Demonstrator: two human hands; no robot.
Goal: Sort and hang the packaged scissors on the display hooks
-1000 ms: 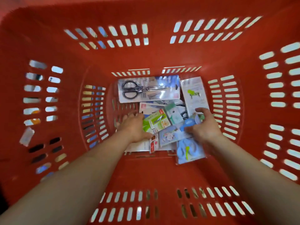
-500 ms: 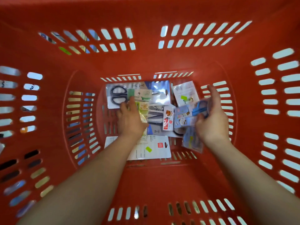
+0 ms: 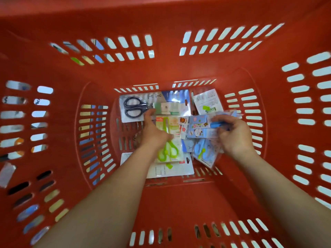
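Note:
Both my arms reach down into a deep red slotted basket (image 3: 179,72). On its floor lie several packaged scissors. My left hand (image 3: 154,133) holds packs of green-handled scissors (image 3: 169,151), thumb at their top edge. My right hand (image 3: 232,135) grips a bunch of blue-handled scissors packs (image 3: 202,129), fingers curled round them. A large pack of black-handled scissors (image 3: 133,107) lies flat at the far left of the floor. A white-backed pack (image 3: 206,102) leans at the far right. No display hooks are in view.
The basket's tall walls close in on all sides, pierced by rows of slots. Another white card pack (image 3: 172,169) lies on the near part of the floor under the green packs. Blurred shop goods (image 3: 16,142) show through the left wall's slots.
My left hand has drawn the green packs nearer, so the green handles now show below it. My right hand has curled its fingers over the blue packs. The view has shifted slightly.

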